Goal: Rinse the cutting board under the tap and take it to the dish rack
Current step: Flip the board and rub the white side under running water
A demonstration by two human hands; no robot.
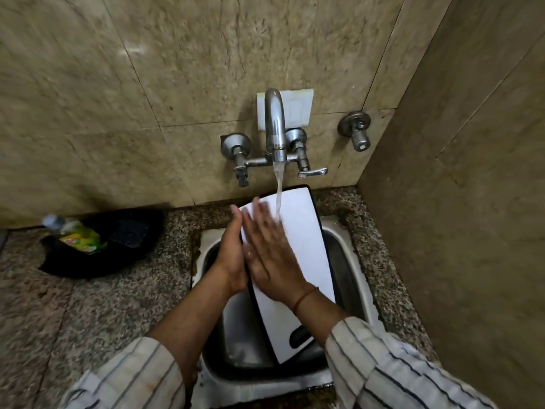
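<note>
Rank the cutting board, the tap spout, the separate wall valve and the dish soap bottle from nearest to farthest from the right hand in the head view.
From the right hand:
1. Cutting board: directly under the palm, touching.
2. Tap spout: above on the wall, its water landing by the fingertips.
3. Wall valve: upper right on the wall.
4. Dish soap bottle: far left on the counter.

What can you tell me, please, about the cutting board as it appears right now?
The cutting board is a white rectangle with a dark edge and a dark handle slot near its lower end. It stands tilted in the steel sink, top under the running tap. The left hand grips its left edge; the right hand lies flat on its face.
</note>
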